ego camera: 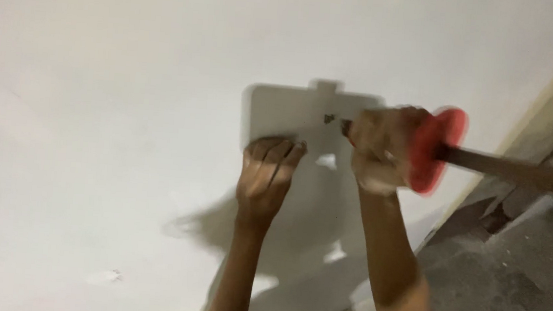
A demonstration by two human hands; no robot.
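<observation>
Blurred right hand (382, 151) fingers clamp a red-guarded pole (486, 164); left hand (267, 174) fingers together on the plate (280, 110)

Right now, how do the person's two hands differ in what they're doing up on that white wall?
The left hand lies with fingers flat against a pale flat plate on the wall, gripping nothing; the right hand is curled tight round a tool with a red handle. The left looks fairly sharp; the right is blurred. Both are raised against the same plate, arms bare.
</observation>
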